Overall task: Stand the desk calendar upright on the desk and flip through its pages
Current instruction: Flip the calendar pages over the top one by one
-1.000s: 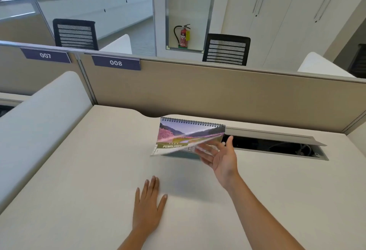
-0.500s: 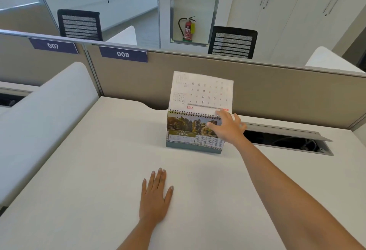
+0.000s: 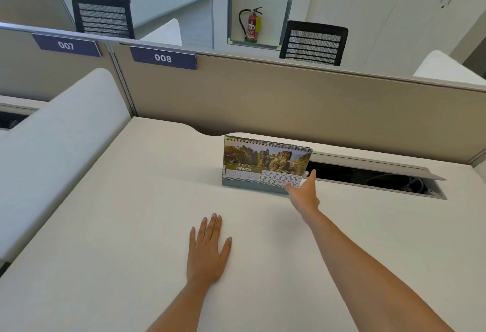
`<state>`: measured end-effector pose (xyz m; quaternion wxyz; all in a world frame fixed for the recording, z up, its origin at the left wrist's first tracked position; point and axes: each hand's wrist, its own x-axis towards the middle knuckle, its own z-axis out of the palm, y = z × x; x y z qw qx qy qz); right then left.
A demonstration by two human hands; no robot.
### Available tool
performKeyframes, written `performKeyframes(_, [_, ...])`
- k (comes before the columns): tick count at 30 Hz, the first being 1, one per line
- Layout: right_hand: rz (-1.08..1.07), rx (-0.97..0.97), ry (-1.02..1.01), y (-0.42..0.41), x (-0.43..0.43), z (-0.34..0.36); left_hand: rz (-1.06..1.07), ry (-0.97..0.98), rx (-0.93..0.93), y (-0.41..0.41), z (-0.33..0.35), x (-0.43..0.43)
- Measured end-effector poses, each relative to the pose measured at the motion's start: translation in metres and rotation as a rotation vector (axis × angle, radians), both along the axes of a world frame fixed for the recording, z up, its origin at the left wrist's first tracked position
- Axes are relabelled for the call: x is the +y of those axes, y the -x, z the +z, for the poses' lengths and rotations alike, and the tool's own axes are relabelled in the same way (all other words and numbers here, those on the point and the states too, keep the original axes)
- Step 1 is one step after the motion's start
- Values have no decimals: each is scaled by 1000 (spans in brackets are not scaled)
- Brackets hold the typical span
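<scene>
The spiral-bound desk calendar (image 3: 263,164) stands upright on the white desk (image 3: 131,226), near the back partition. Its front page shows a rock landscape photo and the word MARCH over a date grid. My right hand (image 3: 302,192) reaches to the calendar's lower right corner, with thumb and fingers pinching the corner of the front page. My left hand (image 3: 207,250) lies flat on the desk, palm down and fingers spread, well in front of the calendar and holding nothing.
A beige partition (image 3: 289,100) labelled 008 runs behind the desk. An open cable tray (image 3: 373,178) with a raised lid sits right of the calendar. A white padded divider (image 3: 57,132) bounds the left side. Black chairs and a fire extinguisher stand beyond.
The February page went up and over the spiral to the back, leaving March in front. My right hand dropped from the top edge to the lower right corner. The left hand stayed flat.
</scene>
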<state>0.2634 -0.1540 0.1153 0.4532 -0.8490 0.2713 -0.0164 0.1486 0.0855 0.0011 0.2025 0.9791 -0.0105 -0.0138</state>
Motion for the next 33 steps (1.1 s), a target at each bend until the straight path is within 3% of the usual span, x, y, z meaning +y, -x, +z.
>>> performKeyframes(5, [84, 9, -214, 4, 5, -5, 9, 5, 0, -1, -2, 0])
performKeyframes(21, [141, 38, -123, 29, 24, -11, 15, 4, -7, -1, -4, -1])
performKeyframes(27, [52, -26, -58, 41, 28, -7, 16, 6, -7, -1, -2, -1])
performKeyframes(33, [-106, -162, -337, 45, 17, 12, 19, 25, -4, -1, 0, -1])
